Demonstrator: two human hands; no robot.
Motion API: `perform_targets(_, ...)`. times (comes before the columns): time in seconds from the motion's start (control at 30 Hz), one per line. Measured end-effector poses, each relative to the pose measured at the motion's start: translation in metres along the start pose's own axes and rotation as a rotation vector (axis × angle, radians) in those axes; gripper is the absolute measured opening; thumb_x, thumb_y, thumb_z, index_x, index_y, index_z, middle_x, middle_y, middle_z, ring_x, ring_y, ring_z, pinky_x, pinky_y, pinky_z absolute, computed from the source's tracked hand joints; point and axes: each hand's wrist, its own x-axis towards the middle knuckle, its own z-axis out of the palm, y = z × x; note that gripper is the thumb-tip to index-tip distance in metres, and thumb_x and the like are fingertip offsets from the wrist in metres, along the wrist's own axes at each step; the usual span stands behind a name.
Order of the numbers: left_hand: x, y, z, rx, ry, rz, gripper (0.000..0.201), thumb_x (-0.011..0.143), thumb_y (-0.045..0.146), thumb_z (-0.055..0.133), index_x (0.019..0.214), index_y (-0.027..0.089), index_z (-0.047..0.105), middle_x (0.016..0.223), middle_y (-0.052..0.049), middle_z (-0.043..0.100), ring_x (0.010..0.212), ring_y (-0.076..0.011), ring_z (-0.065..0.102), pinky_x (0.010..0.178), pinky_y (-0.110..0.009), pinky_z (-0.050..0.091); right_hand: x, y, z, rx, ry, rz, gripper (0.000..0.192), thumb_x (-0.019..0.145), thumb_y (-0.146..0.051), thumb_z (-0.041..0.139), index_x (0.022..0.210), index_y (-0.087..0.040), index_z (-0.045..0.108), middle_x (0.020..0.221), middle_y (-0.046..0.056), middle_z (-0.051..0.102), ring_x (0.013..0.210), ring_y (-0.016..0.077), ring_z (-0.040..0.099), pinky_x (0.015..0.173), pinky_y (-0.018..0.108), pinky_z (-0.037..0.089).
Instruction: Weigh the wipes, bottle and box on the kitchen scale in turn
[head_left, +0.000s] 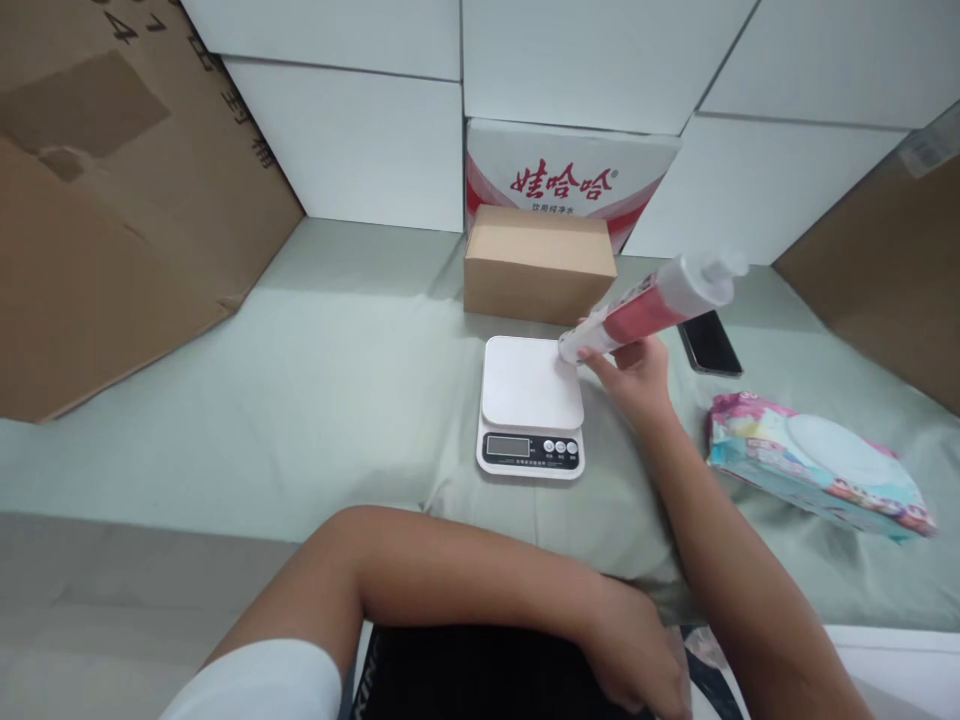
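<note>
My right hand [632, 375] grips a white bottle with a red label [651, 301], tilted so that its lower end hangs just above the right rear corner of a white digital kitchen scale [531, 405]. The scale lies flat on a pale green cloth, its display and three buttons facing me. My left hand [637, 655] rests low near my lap, fingers curled loosely, with the forearm lying across the bottom of the view. I cannot see anything held in it.
A small brown cardboard box [537, 262] stands just behind the scale, with a red-and-white carton [568, 180] behind it. A dark phone [709, 342] and a pack of wet wipes [817, 465] lie at the right. Big cardboard sheets flank both sides; white boxes form the back wall.
</note>
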Motion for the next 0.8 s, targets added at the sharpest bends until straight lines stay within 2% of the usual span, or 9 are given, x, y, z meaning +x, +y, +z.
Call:
perform_targets(0.1, -0.003, 0.004, -0.007, -0.017, -0.049, -0.026, 0.008, 0.074, 0.022, 0.077, 0.073, 0.031, 0.076, 0.073, -0.001, 0.073, 0.052, -0.0188, 0.057, 0.042, -0.031, 0.03, -0.013, -0.016, 0.017, -0.075, -0.127, -0.016, 0.043, 0.078, -0.054, 0.089, 0.103, -0.024, 0.072, 0.107, 0.009, 0.08, 0.102, 0.0309, 0.076, 0.095, 0.05, 0.061)
perform_targets(0.17, -0.007, 0.007, -0.015, -0.025, -0.088, -0.03, 0.008, 0.077, 0.022, 0.076, 0.075, 0.03, 0.075, 0.074, -0.001, 0.073, 0.056, -0.0191, 0.059, 0.043, -0.032, 0.031, -0.019, -0.021, 0.022, -0.137, -0.192, -0.028, 0.043, 0.079, -0.057, 0.087, 0.102, -0.024, 0.073, 0.102, 0.008, 0.08, 0.098, 0.0308, 0.075, 0.091, 0.049, 0.06)
perform_targets(0.27, -0.01, 0.01, -0.023, -0.02, -0.096, -0.034, 0.007, 0.079, 0.022, 0.075, 0.076, 0.029, 0.076, 0.075, -0.001, 0.073, 0.056, -0.0195, 0.059, 0.042, -0.033, 0.03, -0.021, -0.025, 0.026, -0.175, -0.222, -0.051, 0.045, 0.081, -0.061, 0.084, 0.105, -0.024, 0.072, 0.103, 0.008, 0.081, 0.094, 0.0298, 0.073, 0.086, 0.047, 0.059)
perform_targets(0.43, -0.007, 0.004, -0.011, -0.03, -0.01, 0.016, 0.011, 0.074, 0.021, 0.076, 0.071, 0.031, 0.076, 0.076, 0.0, 0.076, 0.053, -0.0188, 0.059, 0.041, -0.032, 0.031, -0.023, -0.033, 0.031, -0.179, -0.234, -0.042, 0.045, 0.083, -0.059, 0.083, 0.111, -0.024, 0.073, 0.109, 0.008, 0.081, 0.099, 0.0303, 0.072, 0.087, 0.046, 0.056)
perform_targets(0.53, -0.005, 0.002, 0.0, 0.024, 0.041, 0.027, 0.01, 0.076, 0.021, 0.075, 0.074, 0.03, 0.078, 0.077, -0.001, 0.077, 0.05, -0.0175, 0.057, 0.04, -0.032, 0.03, -0.026, -0.035, 0.034, -0.158, -0.262, -0.021, 0.044, 0.085, -0.058, 0.082, 0.112, -0.024, 0.072, 0.11, 0.008, 0.08, 0.099, 0.0291, 0.072, 0.087, 0.044, 0.056)
perform_targets(0.6, -0.005, 0.002, 0.002, 0.054, 0.07, 0.026, 0.01, 0.076, 0.021, 0.075, 0.075, 0.03, 0.078, 0.077, -0.001, 0.077, 0.048, -0.0172, 0.056, 0.04, -0.033, 0.029, -0.026, -0.032, 0.034, -0.144, -0.261, -0.024, 0.05, 0.082, -0.062, 0.083, 0.113, -0.025, 0.071, 0.113, 0.008, 0.079, 0.102, 0.0295, 0.071, 0.088, 0.044, 0.056)
perform_targets(0.7, -0.006, 0.003, 0.001, 0.058, 0.028, 0.021, 0.008, 0.077, 0.021, 0.074, 0.077, 0.029, 0.078, 0.077, -0.003, 0.076, 0.049, -0.0175, 0.056, 0.04, -0.033, 0.03, -0.021, -0.021, 0.029, -0.049, -0.145, -0.057, 0.058, 0.083, -0.073, 0.075, 0.118, -0.026, 0.07, 0.121, 0.008, 0.077, 0.109, 0.0292, 0.07, 0.089, 0.043, 0.055)
perform_targets(0.8, -0.007, 0.001, 0.001, 0.039, 0.004, 0.035, 0.008, 0.077, 0.021, 0.073, 0.076, 0.028, 0.076, 0.075, -0.003, 0.075, 0.05, -0.0181, 0.056, 0.04, -0.033, 0.031, -0.012, -0.006, 0.022, 0.117, 0.117, -0.007, 0.047, 0.095, -0.07, 0.058, 0.111, -0.027, 0.071, 0.112, 0.005, 0.077, 0.1, 0.0223, 0.071, 0.079, 0.036, 0.053)
